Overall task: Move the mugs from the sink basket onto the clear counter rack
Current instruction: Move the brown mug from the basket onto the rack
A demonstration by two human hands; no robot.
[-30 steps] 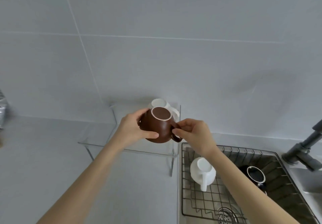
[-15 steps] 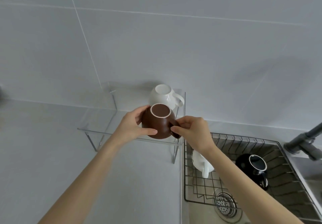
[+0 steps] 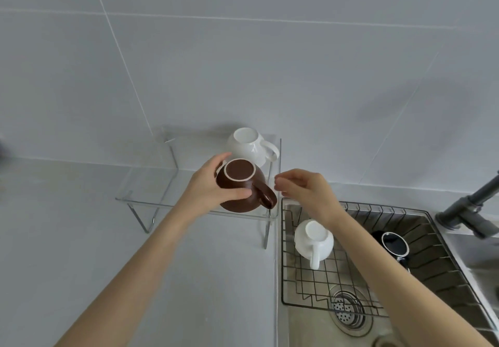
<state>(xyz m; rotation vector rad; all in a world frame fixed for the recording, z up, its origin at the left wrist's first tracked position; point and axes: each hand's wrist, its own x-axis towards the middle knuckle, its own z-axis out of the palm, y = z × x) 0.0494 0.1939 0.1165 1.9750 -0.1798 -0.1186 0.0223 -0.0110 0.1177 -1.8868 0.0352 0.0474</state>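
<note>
Home kitchen: steel sink (image 3: 302,327) w/ faucet (image 3: 469,206), tiled wall (image 3: 243,63).

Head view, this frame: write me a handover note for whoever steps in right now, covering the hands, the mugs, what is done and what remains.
Left hand: holds the brown mug, upside down, at the front right of the clear rack; whether it already rests on the rack I cannot tell.
Right hand: open and empty, just off the brown mug's handle, above the sink basket.
Done: one white mug sits inverted at the rack's back right.
Left: release the brown mug, then move the white mug in the basket and the black mug, both upside down in the basket.
</note>
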